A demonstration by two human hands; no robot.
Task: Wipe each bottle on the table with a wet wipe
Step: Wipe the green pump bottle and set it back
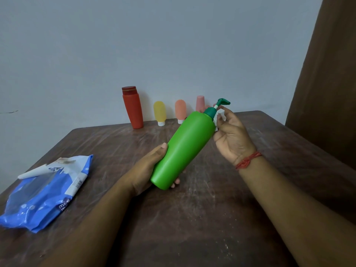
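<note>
I have the green pump bottle [183, 149] held above the table [192, 218], long axis slanting up and away to the right. My left hand [148, 170] grips its base; my right hand [231, 132] pinches the wet wipe [219, 116] against the shoulder just below the pump, so I judge the neck comes next.

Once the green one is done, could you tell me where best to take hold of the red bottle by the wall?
Probably round the red bottle at mid-body, coming from the front-left: it stands upright against the wall, and the yellow tube crowds its right side.
</note>
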